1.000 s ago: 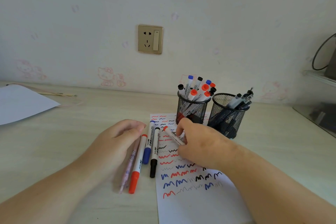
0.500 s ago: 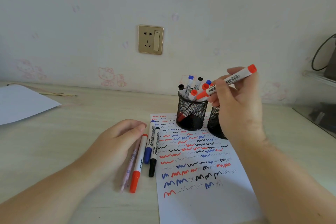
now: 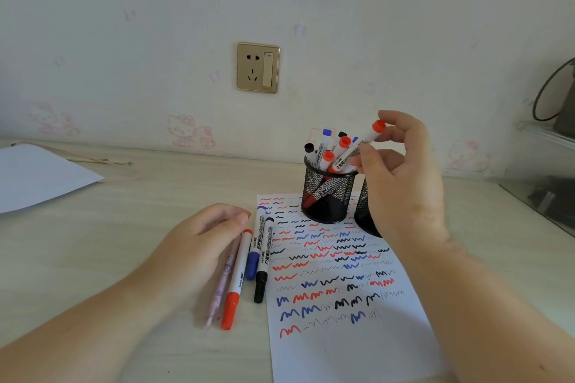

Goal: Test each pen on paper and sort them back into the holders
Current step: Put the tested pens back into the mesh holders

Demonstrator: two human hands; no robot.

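The right hand pinched a red-capped marker near its upper end, fingers and thumb clamped on the barrel, its lower end already inside the left mesh holder at about one o'clock from the scribbled paper. The marker looked light, stiff and smooth, so I judged a fingertip pinch on the barrel enough; it should simply drop among the others. The left hand rested loosely curled on the desk, holding nothing, fingertips touching the four pens lying at nine o'clock from the paper. Half a second before, that marker was held higher, nearly level, above the holders; now it tilted down into the cup.
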